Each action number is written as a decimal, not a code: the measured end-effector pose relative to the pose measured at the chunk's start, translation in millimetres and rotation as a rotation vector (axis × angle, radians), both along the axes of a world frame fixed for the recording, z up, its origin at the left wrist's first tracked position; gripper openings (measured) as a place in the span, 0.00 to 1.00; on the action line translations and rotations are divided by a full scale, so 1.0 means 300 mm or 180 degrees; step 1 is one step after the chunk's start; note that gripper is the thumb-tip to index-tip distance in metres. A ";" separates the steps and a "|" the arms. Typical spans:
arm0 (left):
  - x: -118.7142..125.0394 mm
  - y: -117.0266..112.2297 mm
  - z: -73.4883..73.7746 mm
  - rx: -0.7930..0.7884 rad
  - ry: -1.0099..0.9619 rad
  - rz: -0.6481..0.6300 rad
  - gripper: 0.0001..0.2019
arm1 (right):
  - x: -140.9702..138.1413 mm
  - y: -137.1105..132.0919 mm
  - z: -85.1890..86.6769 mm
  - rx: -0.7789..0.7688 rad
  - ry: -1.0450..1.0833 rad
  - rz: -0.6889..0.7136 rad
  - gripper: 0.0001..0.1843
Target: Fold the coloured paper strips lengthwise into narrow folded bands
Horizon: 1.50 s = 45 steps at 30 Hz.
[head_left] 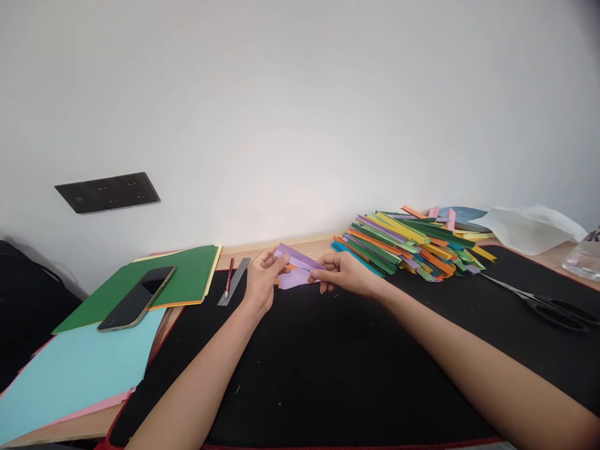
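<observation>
Between my two hands is a folded purple paper strip (300,261), held just above the far part of the black mat (328,362). My left hand (263,275) pinches its left end between thumb and fingers. At the other end, my right hand (344,274) grips the strip the same way. More purple paper and a bit of orange paper show below and behind the held strip; whether they are attached to it I cannot tell. Just left of my left hand, a metal ruler (238,280) lies on the mat with a red pencil (229,276) along it.
Right of my hands is a heap of folded coloured paper strips (407,240). Black-handled scissors (544,303) lie on the mat's right side. A phone (138,299) rests on green sheets (187,269) at left, near light blue sheets (84,369). Clear plastic (529,228) lies by the wall.
</observation>
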<state>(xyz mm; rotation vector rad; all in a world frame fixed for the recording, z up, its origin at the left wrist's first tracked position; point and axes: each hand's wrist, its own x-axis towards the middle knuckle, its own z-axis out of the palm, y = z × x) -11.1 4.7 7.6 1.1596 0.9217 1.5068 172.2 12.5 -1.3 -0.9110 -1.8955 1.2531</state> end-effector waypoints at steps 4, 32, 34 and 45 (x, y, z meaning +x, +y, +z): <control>0.021 -0.021 -0.005 -0.0182 0.0039 -0.0730 0.11 | -0.015 -0.009 -0.003 0.0082 0.0087 0.0028 0.18; 0.025 0.000 -0.007 -0.0197 -0.0740 -0.0306 0.14 | -0.023 -0.005 -0.014 0.0074 0.1075 -0.0697 0.23; 0.027 -0.003 -0.006 -0.0171 -0.0751 -0.0275 0.13 | -0.027 -0.002 -0.020 0.0090 0.1135 -0.0790 0.22; 0.027 -0.003 -0.012 -0.0186 -0.0723 -0.0557 0.12 | -0.034 -0.010 -0.012 -0.0007 0.1219 -0.1027 0.21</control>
